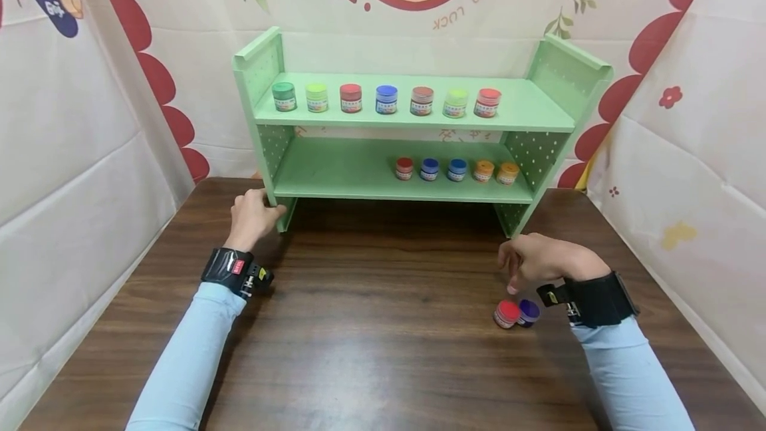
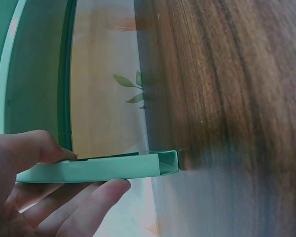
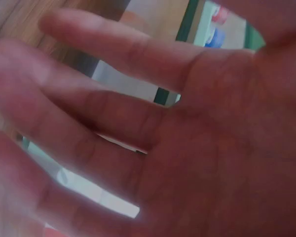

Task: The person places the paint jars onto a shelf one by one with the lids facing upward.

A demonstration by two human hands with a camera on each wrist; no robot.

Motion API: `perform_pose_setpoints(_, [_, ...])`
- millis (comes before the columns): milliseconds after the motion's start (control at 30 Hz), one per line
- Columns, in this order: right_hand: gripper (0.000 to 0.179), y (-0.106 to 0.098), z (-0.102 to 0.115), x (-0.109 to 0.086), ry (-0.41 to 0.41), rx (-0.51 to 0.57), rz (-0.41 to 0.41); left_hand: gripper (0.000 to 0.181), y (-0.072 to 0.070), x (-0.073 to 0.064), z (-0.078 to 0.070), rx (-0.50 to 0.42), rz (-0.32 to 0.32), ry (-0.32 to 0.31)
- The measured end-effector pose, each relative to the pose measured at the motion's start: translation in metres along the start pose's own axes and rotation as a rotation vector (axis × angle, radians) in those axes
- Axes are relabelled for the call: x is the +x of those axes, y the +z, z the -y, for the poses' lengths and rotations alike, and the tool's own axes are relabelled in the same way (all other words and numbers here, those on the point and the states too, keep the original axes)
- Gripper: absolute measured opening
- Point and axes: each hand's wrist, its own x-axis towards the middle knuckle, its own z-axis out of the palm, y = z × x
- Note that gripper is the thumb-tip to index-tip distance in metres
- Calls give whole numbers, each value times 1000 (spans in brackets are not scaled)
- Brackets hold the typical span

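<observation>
My left hand (image 1: 251,219) grips the lower left side panel of a light green shelf (image 1: 359,168). In the left wrist view the thumb lies on one side of the panel edge (image 2: 103,169) and the fingers on the other. Over the right part of the table hovers my right hand (image 1: 547,258), its fingers loosely bent downward and holding nothing. Just beneath those fingertips, a small red-lidded jar (image 1: 507,314) and a purple-lidded jar (image 1: 529,312) stand side by side. The right wrist view shows the palm (image 3: 212,148) with spread fingers.
Several paint jars line the upper shelf, among them a blue one (image 1: 386,100) near the middle. A shorter row, with a red jar (image 1: 403,169) at its left end, stands on the lower board. Brown wooden table (image 1: 359,324) below; printed cloth (image 1: 419,52) hangs behind and at both sides.
</observation>
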Motion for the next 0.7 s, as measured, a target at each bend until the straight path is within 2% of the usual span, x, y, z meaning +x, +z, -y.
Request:
perform_pose_setpoints(333, [60, 2, -18, 3, 69, 172, 133, 31, 1, -2, 2, 1, 3, -3])
perform_pose_setpoints(567, [53, 0, -26, 5, 109, 136, 97, 29, 1, 0, 1, 4, -12, 6])
perform_pose_setpoints(700, [48, -1, -30, 7, 99, 103, 75, 31, 1, 1, 1, 1, -1, -2])
